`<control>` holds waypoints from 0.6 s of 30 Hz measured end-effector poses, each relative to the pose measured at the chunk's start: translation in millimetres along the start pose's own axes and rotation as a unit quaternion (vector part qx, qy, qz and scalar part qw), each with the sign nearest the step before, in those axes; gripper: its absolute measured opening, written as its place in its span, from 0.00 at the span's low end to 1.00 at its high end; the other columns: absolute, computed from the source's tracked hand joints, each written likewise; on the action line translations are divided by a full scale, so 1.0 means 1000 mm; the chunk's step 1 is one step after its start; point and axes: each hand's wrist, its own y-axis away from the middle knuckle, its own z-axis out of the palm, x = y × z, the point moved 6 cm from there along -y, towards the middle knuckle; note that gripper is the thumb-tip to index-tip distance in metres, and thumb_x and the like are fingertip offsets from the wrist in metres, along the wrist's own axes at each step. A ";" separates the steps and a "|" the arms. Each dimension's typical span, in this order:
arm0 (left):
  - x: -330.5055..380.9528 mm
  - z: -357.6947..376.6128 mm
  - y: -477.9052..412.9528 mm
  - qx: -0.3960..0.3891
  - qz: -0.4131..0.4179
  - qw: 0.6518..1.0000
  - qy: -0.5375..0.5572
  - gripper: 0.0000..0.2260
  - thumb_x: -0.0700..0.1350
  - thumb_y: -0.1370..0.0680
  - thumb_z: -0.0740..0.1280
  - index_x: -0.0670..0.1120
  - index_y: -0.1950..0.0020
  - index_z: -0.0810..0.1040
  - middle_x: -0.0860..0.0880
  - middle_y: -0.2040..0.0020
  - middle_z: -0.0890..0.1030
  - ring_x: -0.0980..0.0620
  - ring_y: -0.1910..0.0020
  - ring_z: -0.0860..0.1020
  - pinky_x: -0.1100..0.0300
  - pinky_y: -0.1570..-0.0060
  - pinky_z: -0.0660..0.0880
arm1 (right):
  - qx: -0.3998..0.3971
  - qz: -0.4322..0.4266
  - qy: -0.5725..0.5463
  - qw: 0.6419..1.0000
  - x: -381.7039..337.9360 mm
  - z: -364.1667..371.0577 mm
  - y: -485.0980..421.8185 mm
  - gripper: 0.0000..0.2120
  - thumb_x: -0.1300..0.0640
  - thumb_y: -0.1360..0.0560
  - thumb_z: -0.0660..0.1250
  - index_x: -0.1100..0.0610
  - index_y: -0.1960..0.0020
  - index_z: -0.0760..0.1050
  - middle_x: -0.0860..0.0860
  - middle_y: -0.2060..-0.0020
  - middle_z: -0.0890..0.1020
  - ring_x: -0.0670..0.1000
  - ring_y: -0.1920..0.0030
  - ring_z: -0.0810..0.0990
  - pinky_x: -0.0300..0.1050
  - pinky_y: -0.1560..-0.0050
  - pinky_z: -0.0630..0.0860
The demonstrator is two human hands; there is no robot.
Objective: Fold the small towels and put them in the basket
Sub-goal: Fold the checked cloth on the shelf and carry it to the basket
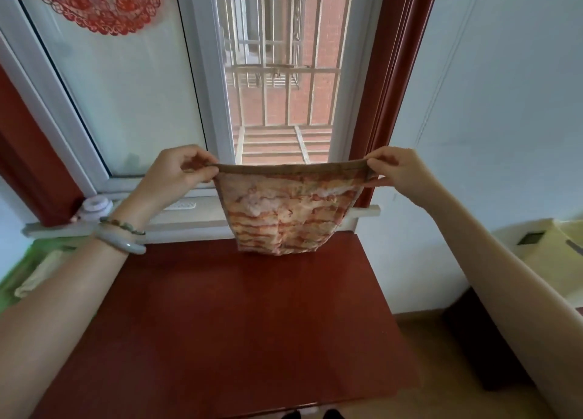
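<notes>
I have the towel (284,210) up in the air over the far edge of the bench (236,324), hanging face-on to me. The left hand (176,171) pinches its upper left corner and the right hand (396,169) its upper right corner. On both, the fingers (202,174) and thumb are curled tight on the hem, with nothing else in either grasp.

The top hem runs taut and level between the hands, so the towel's long axis lies across the bench, left to right. The cloth drops straight down from the fingers. Its bottom edge is just above the far part of the bench, or perhaps brushing it; I cannot tell which. Neither hand is nearer, with one at each end.

I judge this the start of a fold: either the two corners come together, or the cloth is lowered flat onto the bench toward me.

Off the bench's left side a green container (19,261) holds pale cloth. I cannot tell whether it is the basket.
</notes>
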 end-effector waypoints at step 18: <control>-0.185 0.116 0.156 -0.235 -0.365 0.896 0.095 0.03 0.34 0.27 0.70 0.40 0.56 0.81 0.43 0.62 0.83 0.50 0.62 0.82 0.59 0.62 0.81 | -0.276 0.333 0.013 0.902 0.209 0.103 0.129 0.06 0.62 0.23 0.64 0.62 0.51 0.79 0.61 0.60 0.83 0.54 0.64 0.83 0.48 0.57 0.82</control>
